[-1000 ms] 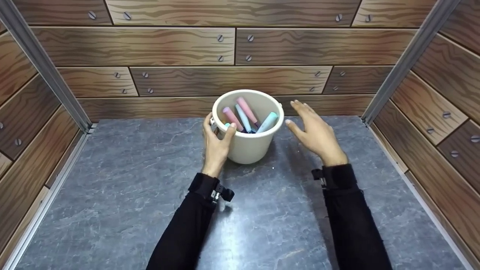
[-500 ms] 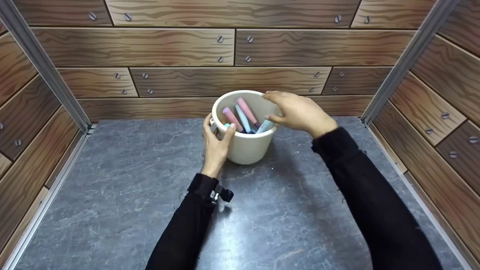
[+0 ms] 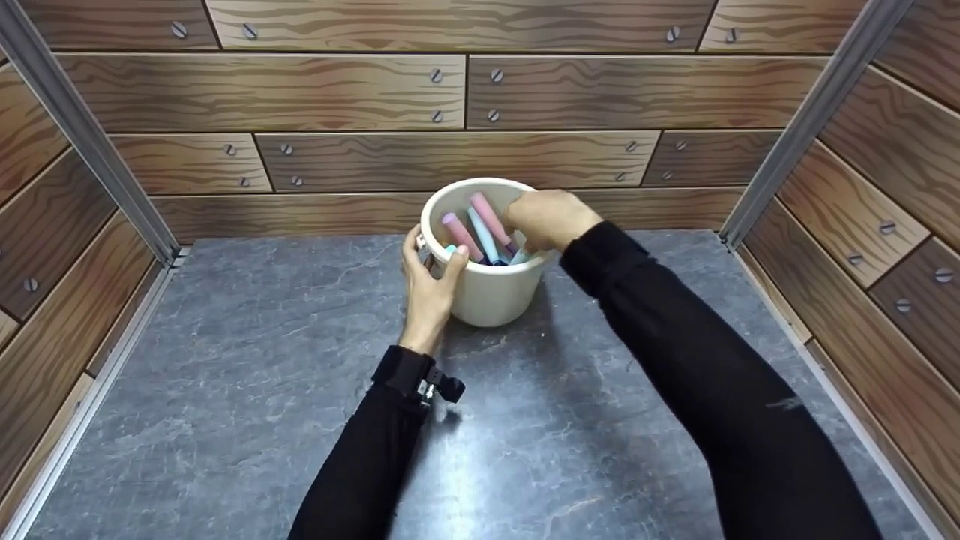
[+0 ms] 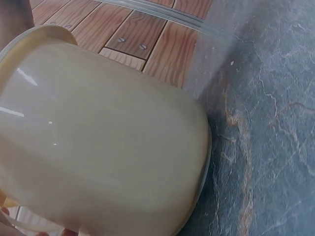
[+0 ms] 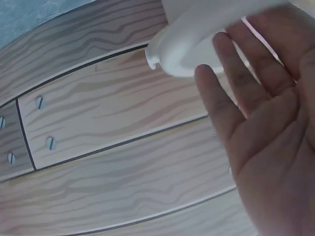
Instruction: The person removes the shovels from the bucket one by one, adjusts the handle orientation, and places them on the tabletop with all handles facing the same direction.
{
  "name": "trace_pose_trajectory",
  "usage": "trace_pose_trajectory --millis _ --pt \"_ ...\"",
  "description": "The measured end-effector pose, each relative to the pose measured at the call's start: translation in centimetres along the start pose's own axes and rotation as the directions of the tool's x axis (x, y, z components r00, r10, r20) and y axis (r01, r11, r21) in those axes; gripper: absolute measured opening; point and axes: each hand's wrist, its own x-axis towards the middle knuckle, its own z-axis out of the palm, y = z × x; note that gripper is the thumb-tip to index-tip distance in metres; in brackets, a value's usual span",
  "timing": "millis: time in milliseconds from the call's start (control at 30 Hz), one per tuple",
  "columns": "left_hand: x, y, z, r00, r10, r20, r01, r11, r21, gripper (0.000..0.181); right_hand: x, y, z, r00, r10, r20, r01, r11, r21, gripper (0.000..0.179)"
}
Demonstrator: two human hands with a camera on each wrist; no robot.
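Observation:
A cream plastic bucket (image 3: 491, 300) stands upright on the floor, holding several marker-like pens, among them a pink marker (image 3: 491, 219) and a light blue marker (image 3: 484, 236). My left hand (image 3: 429, 292) grips the bucket's left side, thumb at the rim and fingers round the outside. My right hand (image 3: 551, 217) reaches over the right rim, its fingertips inside and near a pale blue marker (image 3: 520, 256), partly covered by the hand. In the right wrist view the fingers (image 5: 221, 98) look extended and slightly bent beside the rim; the thumb is hidden.
A grey marbled surface (image 3: 262, 375) lies under the bucket. Wood-plank patterned walls (image 3: 360, 161) rise behind and at both sides, joined by metal corner posts (image 3: 806, 112). The back wall is close behind the bucket.
My right hand has moved left from beside the bucket, over its rim, and its fingers have gone down inside. The left hand and the bucket have stayed in place.

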Motion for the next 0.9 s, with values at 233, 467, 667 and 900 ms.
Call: trace_pose_trajectory --millis 233,467,667,900 --pt "-0.1 -0.1 0.0 1.000 -0.023 -0.017 0.023 1.000 0.021 0.098 0.8 -1.0 1.3 0.999 0.039 0.031 -0.036 0.996 -0.080 0.014" --pt "-0.1 0.1 0.0 0.999 -0.038 -0.017 0.039 0.999 0.024 0.098 0.9 -0.7 1.5 1.000 -0.007 -0.006 0.006 0.994 -0.113 0.017" --pt "-0.1 0.0 0.0 0.999 -0.030 -0.014 0.030 0.999 0.021 0.097 0.5 -0.3 1.1 0.998 -0.060 -0.035 0.055 0.992 -0.115 0.013" --pt "0.0 -0.1 0.1 1.000 -0.019 -0.015 0.019 1.000 0.012 0.096 -0.1 0.2 0.1 0.998 -0.044 -0.042 0.039 0.994 -0.106 0.016"
